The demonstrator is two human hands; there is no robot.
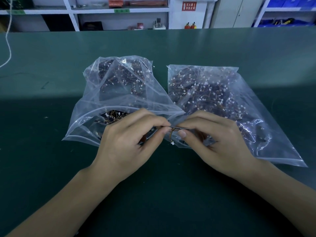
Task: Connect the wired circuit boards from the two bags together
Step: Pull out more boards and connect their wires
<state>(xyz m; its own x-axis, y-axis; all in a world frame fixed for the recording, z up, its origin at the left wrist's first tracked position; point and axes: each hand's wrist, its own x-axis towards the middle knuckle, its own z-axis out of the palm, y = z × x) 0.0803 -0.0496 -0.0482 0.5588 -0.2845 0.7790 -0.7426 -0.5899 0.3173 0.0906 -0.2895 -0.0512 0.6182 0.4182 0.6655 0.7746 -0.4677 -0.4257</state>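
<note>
From the head camera, we look down on a dark green work table (51, 151) where two clear zip-top plastic bags lie side by side. The left bag (118, 93) stands puffed and open at its near mouth; the right bag (222, 103) lies flatter. Both are packed with small dark circuit boards trailing thin orange and yellow wires tipped with tiny white connectors.

Just in front of the bags, our left hand (130, 134) and right hand (220, 135) meet fingertip to fingertip. The left hand pinches one end between thumb and forefinger; the right hand pinches a thin dark board (182, 128) seen edge-on. A short wire lead (171, 136) hangs between the hands, ending in a white connector (172, 143).

Behind the table, white shelving (119, 11) holds assorted items, and a white cord (8, 40) dangles at far left.
</note>
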